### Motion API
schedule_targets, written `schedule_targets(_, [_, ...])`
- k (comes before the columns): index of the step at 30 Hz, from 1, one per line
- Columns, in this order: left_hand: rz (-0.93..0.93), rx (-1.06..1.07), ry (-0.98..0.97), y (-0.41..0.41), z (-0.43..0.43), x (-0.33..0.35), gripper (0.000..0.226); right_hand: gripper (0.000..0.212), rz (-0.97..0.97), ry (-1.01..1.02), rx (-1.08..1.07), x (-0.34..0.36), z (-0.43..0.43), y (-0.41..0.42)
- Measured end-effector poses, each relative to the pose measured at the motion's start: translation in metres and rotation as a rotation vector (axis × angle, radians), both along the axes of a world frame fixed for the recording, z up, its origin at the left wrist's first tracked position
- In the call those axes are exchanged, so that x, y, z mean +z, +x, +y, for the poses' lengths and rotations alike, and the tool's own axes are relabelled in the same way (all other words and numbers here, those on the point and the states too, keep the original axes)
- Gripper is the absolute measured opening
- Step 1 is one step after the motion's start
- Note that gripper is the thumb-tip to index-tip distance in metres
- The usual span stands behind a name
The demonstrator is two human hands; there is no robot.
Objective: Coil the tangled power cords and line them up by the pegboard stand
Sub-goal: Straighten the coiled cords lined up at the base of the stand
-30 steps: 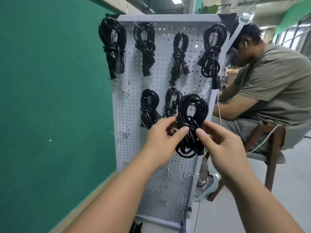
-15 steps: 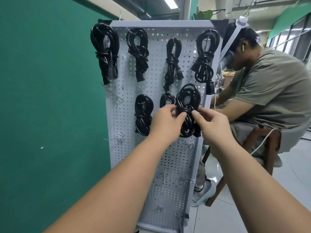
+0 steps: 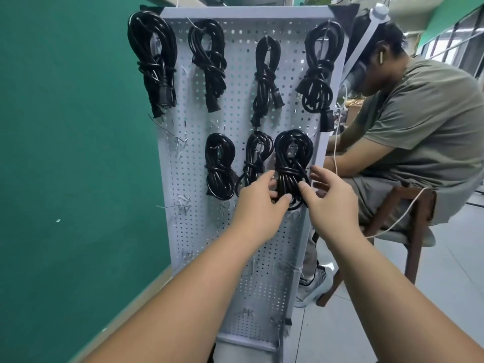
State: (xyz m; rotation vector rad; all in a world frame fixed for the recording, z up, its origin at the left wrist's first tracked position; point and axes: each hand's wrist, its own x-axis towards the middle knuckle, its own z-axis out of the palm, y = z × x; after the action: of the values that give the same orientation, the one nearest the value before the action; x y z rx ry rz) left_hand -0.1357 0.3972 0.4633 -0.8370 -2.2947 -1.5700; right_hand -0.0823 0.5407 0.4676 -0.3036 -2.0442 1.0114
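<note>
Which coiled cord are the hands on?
The lower row's rightmost coil: it alone sits between the left hand and right hand.

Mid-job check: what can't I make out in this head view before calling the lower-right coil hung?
All in the head view:
- Bottom of the lower-right coil: covered by the left hand and right hand. Whether the left pinches it or only touches it is unclear.
- Its hook: too small to tell inside the loop.
- Bottom of the middle coil: behind the left hand.
- Foot of the pegboard: behind the forearms.
</note>
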Motion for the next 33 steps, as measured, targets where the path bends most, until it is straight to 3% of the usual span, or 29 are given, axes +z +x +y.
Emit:
schedule_targets(5, [0.032,-0.008,0.028,0.016,-0.025,-0.033,0.055,0.042,0.080,0.141,-0.053,-0.035,-0.022,0.027])
schedule_targets(10, [-0.026,0.031,-0.051,0.024,-0.074,-0.102,0.041,0.037,0.065,0.141,-0.046,-0.101,-0.053,0.053])
schedule_targets(17, [-0.364,0.195,-0.353,0.008,-0.158,-0.238,0.037,0.035,-0.533,-0.005,0.210,-0.225,-0.101,0.026])
schedule_targets(24, [-0.616,0.276,-0.521,0.002,-0.206,-0.332,0.029,0.044,-1.122,0.039,0.340,-0.333,-0.114,0.003])
schedule_targets(33, [-0.771,0.253,-0.563,-0.004,-0.211,-0.420,0.031,0.059,-1.358,0.037,0.396,-0.417,-0.132,-0.058])
